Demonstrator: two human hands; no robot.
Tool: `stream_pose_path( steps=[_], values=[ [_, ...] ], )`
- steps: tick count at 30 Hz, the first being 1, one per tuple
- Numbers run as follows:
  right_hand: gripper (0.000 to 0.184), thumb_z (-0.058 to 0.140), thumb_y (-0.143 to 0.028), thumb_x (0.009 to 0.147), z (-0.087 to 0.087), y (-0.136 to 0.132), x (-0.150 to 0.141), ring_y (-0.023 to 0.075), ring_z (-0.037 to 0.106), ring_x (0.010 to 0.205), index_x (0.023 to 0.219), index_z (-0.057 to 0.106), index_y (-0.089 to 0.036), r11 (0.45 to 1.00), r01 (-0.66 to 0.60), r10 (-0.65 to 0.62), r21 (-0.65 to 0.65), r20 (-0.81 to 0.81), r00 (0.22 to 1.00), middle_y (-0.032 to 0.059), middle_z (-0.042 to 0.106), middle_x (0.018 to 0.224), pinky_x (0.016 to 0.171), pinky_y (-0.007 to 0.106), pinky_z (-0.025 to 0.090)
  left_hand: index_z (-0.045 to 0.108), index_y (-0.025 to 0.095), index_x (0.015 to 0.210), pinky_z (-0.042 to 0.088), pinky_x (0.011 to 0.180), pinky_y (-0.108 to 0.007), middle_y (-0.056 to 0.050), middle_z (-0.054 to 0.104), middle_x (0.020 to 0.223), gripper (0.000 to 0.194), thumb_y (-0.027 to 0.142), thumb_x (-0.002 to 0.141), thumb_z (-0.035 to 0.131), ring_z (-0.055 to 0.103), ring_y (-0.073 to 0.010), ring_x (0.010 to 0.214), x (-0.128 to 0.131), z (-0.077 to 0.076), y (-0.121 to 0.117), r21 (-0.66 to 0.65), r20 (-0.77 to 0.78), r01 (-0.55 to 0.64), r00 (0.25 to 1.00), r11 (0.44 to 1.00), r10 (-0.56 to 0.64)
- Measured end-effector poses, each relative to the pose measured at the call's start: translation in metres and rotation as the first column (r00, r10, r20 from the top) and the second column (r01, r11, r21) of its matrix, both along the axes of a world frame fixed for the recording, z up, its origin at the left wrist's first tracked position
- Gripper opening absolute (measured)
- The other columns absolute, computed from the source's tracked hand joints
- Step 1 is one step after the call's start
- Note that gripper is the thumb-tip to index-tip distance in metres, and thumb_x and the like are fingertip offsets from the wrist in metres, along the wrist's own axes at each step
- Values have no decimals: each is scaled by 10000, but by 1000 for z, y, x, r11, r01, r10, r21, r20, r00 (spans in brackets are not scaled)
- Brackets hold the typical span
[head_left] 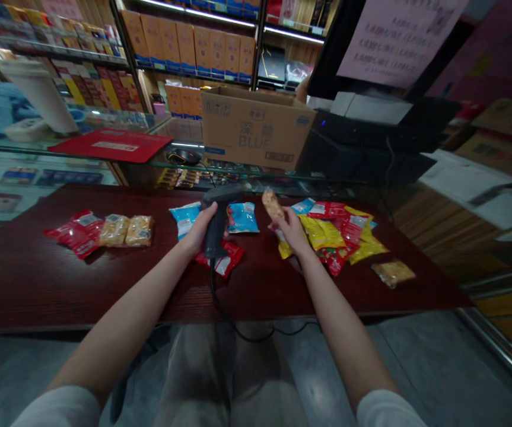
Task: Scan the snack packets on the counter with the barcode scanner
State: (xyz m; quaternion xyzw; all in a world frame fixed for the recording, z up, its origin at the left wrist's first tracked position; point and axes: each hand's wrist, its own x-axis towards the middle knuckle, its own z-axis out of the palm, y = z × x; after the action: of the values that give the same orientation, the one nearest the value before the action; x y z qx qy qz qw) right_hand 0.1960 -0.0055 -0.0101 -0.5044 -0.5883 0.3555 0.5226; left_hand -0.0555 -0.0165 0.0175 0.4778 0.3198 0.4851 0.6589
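My left hand [200,228] is wrapped round the grip of a dark barcode scanner [218,219], whose head points right. Its black cable [238,323] hangs down off the table's near edge. My right hand [292,230] holds up a small tan snack packet [272,203] just right of the scanner's head. Under and behind the scanner lie a red packet [228,261] and two blue packets [242,217]. A heap of red and yellow snack packets [340,234] lies right of my right hand.
On the dark wooden table [37,279], a red packet [78,232] and two tan packets [126,230] lie left; one tan packet [393,273] lies far right. Behind are a glass counter with a cardboard box [256,127], a red mat [111,144], a black monitor [371,142] and stocked shelves.
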Motion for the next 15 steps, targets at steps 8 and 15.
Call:
stream_pose_path(
  steps=[8, 15],
  values=[
    [227, 407, -354, 920, 14, -1, 11, 182, 732, 699, 996, 565, -211, 923, -229, 33, -308, -529, 848, 42, 738, 849, 800, 354, 599, 669, 138, 1038, 473, 497, -240, -67, 716, 799, 627, 709, 791, 596, 602, -122, 526, 4, -4, -7, -6, -34, 67, 997, 998, -67],
    [272, 415, -285, 918, 19, -10, 32, 170, 722, 691, 1023, 636, -167, 885, -288, 38, -367, -559, 829, 52, 752, 836, 787, 315, 598, 667, 136, 985, 467, 486, -234, -61, 705, 755, 617, 715, 782, 602, 592, -120, 506, 7, -1, -12, -2, -54, 62, 997, 998, -62]
  ],
)
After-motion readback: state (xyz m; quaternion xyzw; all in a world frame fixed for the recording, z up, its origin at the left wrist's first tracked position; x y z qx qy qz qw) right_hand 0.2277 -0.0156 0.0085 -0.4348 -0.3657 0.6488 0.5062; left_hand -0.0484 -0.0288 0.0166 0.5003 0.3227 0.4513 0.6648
